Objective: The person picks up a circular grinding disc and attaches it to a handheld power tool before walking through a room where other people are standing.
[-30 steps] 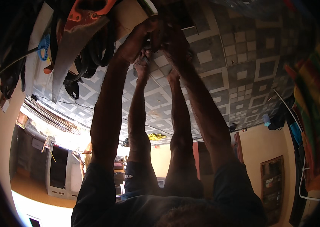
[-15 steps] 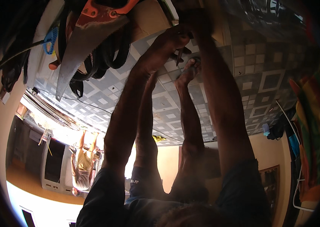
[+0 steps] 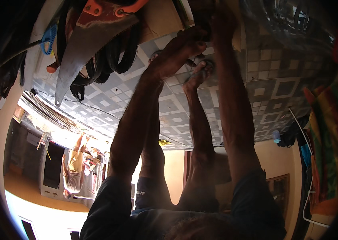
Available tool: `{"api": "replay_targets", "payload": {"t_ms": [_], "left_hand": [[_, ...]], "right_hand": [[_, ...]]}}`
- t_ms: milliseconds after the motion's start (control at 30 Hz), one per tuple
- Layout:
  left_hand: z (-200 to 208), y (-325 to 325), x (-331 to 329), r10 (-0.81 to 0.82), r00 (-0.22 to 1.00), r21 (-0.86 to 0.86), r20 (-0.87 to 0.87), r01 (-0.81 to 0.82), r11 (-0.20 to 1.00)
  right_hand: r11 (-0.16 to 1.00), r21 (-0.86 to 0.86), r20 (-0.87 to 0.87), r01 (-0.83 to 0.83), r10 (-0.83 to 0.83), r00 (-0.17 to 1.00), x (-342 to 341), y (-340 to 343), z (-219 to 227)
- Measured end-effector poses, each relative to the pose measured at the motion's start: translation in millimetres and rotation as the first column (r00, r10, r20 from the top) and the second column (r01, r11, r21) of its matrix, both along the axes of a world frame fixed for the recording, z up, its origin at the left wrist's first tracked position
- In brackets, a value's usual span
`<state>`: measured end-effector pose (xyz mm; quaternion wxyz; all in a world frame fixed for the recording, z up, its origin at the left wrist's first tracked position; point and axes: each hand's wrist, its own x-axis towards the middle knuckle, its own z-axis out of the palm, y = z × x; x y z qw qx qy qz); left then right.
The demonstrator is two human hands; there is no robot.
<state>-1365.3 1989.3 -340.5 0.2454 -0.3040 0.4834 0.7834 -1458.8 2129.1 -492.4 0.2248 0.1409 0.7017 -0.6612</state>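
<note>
Both my forearms reach up to the top middle of the head view, where my hands are in deep shadow. My left hand [image 3: 185,50] is closed, its thumb bent over. What it grips is too dark to name. Close beside it is my right hand [image 3: 221,30], its fingers lost in shadow. Between and above the hands is a dark shape [image 3: 203,18] that I cannot make out. A brown board or piece of cardboard [image 3: 159,20] lies just left of my hands. Below them, my bare legs and a sandalled foot [image 3: 199,76] show on the tiled floor [image 3: 273,86].
At upper left lie a handsaw [image 3: 85,48] with an orange handle, black coiled tubing [image 3: 125,56] and a blue toothed plastic piece [image 3: 49,39]. Clear plastic wrapping [image 3: 285,24] is at upper right. Striped cloth [image 3: 329,136] hangs at the right. Another person [image 3: 73,172] stands far left.
My right hand has moved slightly right, apart from the left. The dark pointed piece seen below my left hand shows less now. The far person appears farther left.
</note>
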Motion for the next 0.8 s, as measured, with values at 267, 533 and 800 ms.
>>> {"api": "replay_targets", "payload": {"t_ms": [267, 533, 800], "left_hand": [[2.7, -0.8, -9.4, -0.076, 0.997, -0.022, -0.018, 0.076, 0.997], [-2.3, 6.7, -2.0, 0.024, 0.998, -0.066, -0.049, -0.027, 0.997], [3.3, -3.8, -0.7, -0.005, 1.000, -0.011, 0.028, 0.005, 1.000]], "right_hand": [[0.724, 0.690, -0.623, -0.003, 0.596, 0.506, -44.1, -32.2, 14.2], [0.740, 0.356, -0.293, -0.570, 0.668, 0.684, -87.9, -36.0, 44.7], [0.061, 0.890, -0.047, -0.452, 0.998, 0.042, -16.8, 29.3, -36.9]]}}
